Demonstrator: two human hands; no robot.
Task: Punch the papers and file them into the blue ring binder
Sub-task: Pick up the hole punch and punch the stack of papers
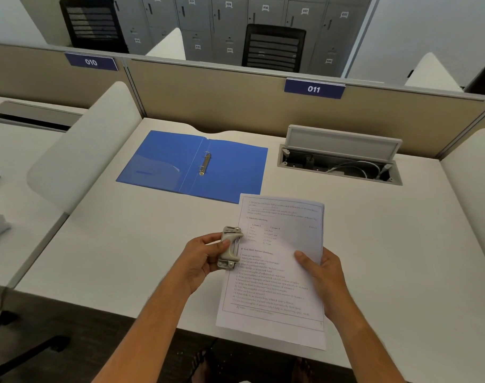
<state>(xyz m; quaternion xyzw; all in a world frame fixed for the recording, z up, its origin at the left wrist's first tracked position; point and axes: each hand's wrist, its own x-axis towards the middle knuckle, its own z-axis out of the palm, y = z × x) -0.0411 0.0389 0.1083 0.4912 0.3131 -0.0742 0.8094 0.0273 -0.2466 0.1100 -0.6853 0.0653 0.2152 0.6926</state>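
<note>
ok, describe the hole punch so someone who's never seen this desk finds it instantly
Start at the white desk under the 011 sign. The blue binder lies open at its back; nearer the camera, the left hand holds the punch against the papers. It's the only grey metal tool there.

Bare forearms, sandalled feet (dim)

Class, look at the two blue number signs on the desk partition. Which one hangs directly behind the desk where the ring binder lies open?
The sign reading 011, right of the blue ring binder, hangs behind its desk. The sign reading 010 sits farther left, behind the neighbouring desk.
</note>
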